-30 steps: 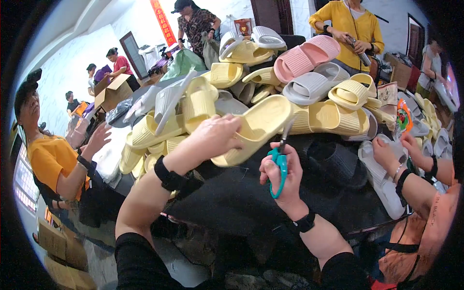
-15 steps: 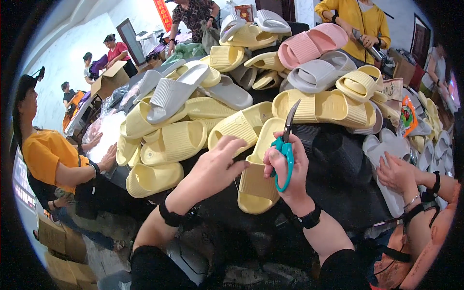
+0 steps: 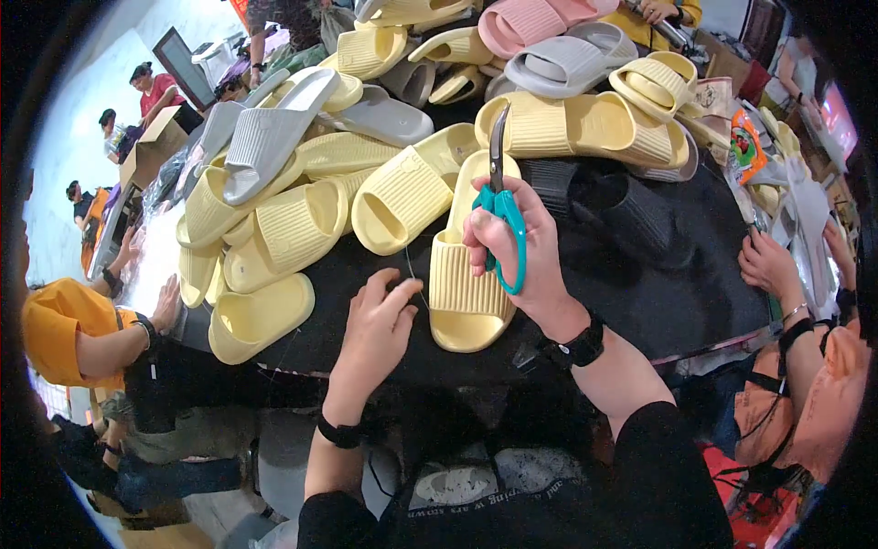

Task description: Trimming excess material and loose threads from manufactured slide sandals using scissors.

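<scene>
My right hand (image 3: 526,247) grips scissors (image 3: 508,229) with teal handles, their dark blades pointing up and away from me. Below them lies a pale yellow ribbed slide slipper (image 3: 468,284), toe end towards me, partly covered by the hand. To its left, my left hand (image 3: 377,320) has its fingers curled, thumb and forefinger close together at a thin thread (image 3: 410,263). That thread runs up towards another yellow slipper (image 3: 402,201); the exact grip on it is small and hard to see.
Yellow, grey and pink slippers (image 3: 549,20) are heaped across the black table (image 3: 631,311). Black slippers (image 3: 631,215) lie right of my scissors. A co-worker's hand (image 3: 773,270) rests at the right edge; a person in orange (image 3: 73,325) works at the left.
My left hand has drawn back towards me and its fingers have curled in. The scissors now point more straight up. The view has shifted, and the right co-worker's hands have left a grey slipper.
</scene>
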The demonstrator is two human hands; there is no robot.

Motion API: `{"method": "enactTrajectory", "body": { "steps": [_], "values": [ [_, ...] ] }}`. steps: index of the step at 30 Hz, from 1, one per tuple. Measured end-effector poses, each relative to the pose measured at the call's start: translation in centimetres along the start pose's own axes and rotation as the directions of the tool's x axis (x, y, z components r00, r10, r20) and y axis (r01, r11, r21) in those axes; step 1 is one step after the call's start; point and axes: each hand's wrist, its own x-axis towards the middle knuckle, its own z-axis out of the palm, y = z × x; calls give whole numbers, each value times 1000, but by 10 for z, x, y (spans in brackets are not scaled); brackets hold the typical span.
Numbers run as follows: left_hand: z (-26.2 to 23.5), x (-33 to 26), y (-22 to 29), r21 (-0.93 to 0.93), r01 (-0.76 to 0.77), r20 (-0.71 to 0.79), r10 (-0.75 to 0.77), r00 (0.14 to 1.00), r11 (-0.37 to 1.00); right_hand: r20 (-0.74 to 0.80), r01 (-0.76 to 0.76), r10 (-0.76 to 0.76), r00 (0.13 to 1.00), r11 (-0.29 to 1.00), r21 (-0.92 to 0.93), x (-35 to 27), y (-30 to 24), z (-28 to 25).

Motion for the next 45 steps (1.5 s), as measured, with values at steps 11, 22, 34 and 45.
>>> {"method": "enactTrajectory", "body": {
  "steps": [11, 22, 34, 45],
  "values": [
    [12, -17, 7, 90, -65, -76, 72, 994, 994, 253, -174, 170, 952, 985, -6, -39, -28, 9],
    [-1, -42, 9, -347, 51, -328, -172, 929, 937, 472, -563, 579, 664, 803, -193, -88, -19, -20],
    [3, -62, 10, -553, 107, -360, -353, 864, 826, 575, -751, 710, 406, 618, -232, -106, 6, -12],
    [-3, -72, 14, -565, 107, -349, -354, 868, 818, 513, -794, 768, 383, 558, -242, -103, 15, 8]
  ]
}}
